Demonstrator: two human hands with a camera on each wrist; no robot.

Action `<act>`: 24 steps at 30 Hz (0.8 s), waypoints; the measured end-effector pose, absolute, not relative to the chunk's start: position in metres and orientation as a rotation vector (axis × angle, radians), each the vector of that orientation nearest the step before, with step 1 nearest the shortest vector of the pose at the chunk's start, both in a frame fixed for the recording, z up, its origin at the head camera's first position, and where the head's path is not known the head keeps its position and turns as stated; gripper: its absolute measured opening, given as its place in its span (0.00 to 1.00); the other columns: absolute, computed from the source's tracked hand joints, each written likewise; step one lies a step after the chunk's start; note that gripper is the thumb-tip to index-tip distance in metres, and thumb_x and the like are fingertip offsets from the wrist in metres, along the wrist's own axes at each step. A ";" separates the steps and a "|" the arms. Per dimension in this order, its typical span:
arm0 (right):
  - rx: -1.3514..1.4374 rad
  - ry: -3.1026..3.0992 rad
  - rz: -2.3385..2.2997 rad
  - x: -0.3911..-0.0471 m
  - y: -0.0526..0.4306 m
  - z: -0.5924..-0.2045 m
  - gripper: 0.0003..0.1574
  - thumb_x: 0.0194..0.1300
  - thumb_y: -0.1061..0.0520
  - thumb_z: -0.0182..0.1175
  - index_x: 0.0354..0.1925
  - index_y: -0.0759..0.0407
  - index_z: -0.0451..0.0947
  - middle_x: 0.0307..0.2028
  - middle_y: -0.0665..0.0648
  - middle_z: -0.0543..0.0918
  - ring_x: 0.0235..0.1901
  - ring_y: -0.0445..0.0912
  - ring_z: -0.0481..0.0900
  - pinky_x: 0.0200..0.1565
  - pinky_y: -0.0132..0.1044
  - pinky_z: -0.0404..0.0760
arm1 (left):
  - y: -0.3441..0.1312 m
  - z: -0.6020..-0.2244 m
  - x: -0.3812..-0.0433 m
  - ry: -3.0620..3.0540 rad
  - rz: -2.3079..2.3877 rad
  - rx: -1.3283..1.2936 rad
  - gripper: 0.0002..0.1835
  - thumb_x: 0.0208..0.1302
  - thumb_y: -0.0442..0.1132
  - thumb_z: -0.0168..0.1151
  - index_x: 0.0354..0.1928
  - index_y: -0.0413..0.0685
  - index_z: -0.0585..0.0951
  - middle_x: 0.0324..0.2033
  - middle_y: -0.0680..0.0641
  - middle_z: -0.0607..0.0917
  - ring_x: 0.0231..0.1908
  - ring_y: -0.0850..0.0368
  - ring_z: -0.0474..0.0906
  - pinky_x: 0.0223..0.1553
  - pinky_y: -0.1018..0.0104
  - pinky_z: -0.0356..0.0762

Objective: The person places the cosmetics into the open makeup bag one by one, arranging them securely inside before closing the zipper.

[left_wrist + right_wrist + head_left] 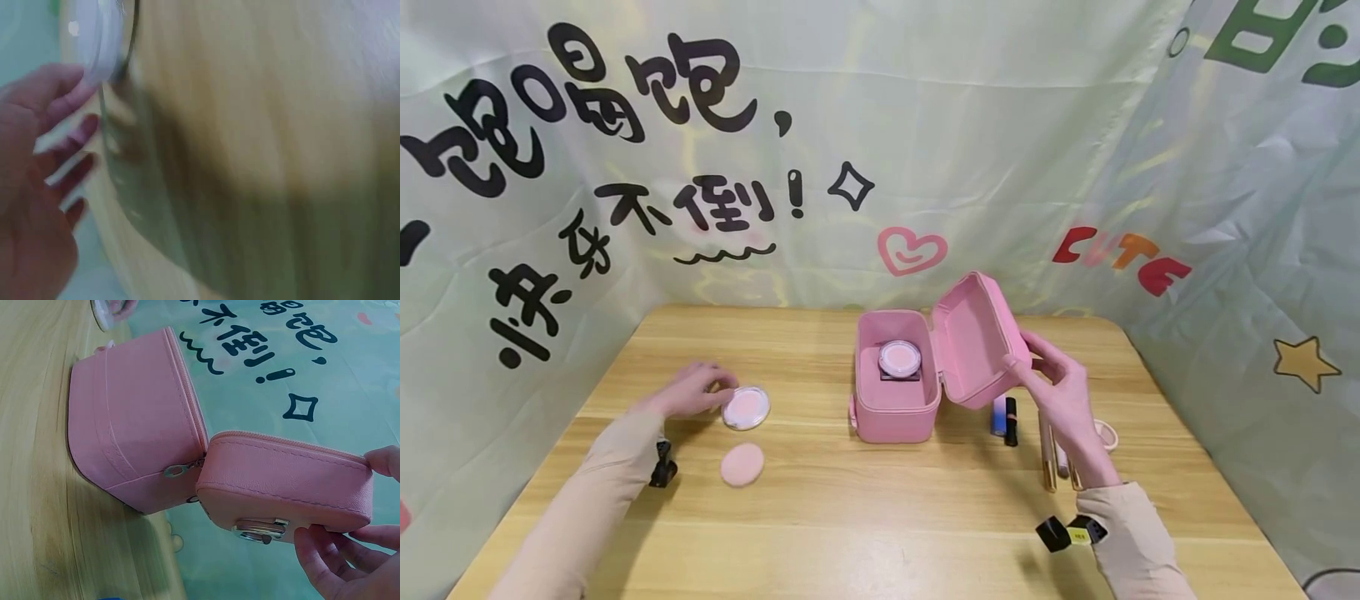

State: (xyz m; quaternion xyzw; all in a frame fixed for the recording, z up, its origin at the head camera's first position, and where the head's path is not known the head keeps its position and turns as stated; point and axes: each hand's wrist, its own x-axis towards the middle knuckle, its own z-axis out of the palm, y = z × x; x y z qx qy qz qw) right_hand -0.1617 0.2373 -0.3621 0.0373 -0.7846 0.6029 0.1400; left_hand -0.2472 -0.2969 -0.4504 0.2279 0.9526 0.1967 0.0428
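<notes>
On the left, my left hand (696, 390) pinches the edge of a round compact (747, 408) with a pale pink centre. The left wrist view shows the compact's clear rim (100, 44) between thumb and forefinger, the other fingers loosely bent. In front of it lies a flat pink powder puff (742, 464). A pink zip-up cosmetic case (895, 423) stands open at the middle. Inside it, another round compact (899, 358) rests on a dark, mostly hidden item. My right hand (1063, 400) grips the tilted lid (287, 472), thumb on one edge, fingers on its outside.
Right of the case lie a blue tube (998, 415) and a black tube (1011, 421). Several slim gold-ended tubes (1049, 471) and a pale round item (1105, 435) are partly hidden by the right arm. A printed cloth (1000, 108) surrounds the wooden table (850, 533).
</notes>
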 end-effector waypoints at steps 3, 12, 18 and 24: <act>0.108 -2.255 1.755 -0.161 0.238 -0.363 0.33 0.68 0.58 0.65 0.68 0.66 0.71 0.50 0.35 0.81 0.43 0.31 0.81 0.39 0.22 0.81 | -0.297 -0.451 -0.251 2.942 0.532 0.743 0.18 0.71 0.42 0.60 0.56 0.38 0.81 0.46 0.39 0.86 0.50 0.38 0.79 0.54 0.35 0.71; 0.122 -2.258 1.735 -0.162 0.240 -0.363 0.32 0.68 0.58 0.64 0.68 0.65 0.72 0.50 0.34 0.81 0.44 0.31 0.82 0.40 0.22 0.81 | -0.298 -0.449 -0.242 2.909 0.643 0.663 0.34 0.62 0.54 0.69 0.62 0.37 0.77 0.49 0.36 0.85 0.48 0.43 0.81 0.51 0.44 0.78; 0.118 -2.267 1.715 -0.162 0.239 -0.361 0.32 0.68 0.58 0.65 0.68 0.65 0.72 0.49 0.33 0.81 0.44 0.31 0.81 0.39 0.22 0.81 | -0.294 -0.448 -0.235 2.831 0.652 0.634 0.49 0.43 0.61 0.80 0.65 0.43 0.75 0.56 0.35 0.79 0.54 0.39 0.75 0.55 0.37 0.72; 0.128 -2.248 1.751 -0.162 0.237 -0.362 0.33 0.68 0.59 0.65 0.68 0.67 0.71 0.49 0.34 0.81 0.43 0.30 0.82 0.39 0.22 0.81 | -0.294 -0.455 -0.233 2.844 0.689 0.674 0.47 0.37 0.59 0.83 0.62 0.47 0.79 0.54 0.40 0.79 0.56 0.38 0.72 0.56 0.36 0.67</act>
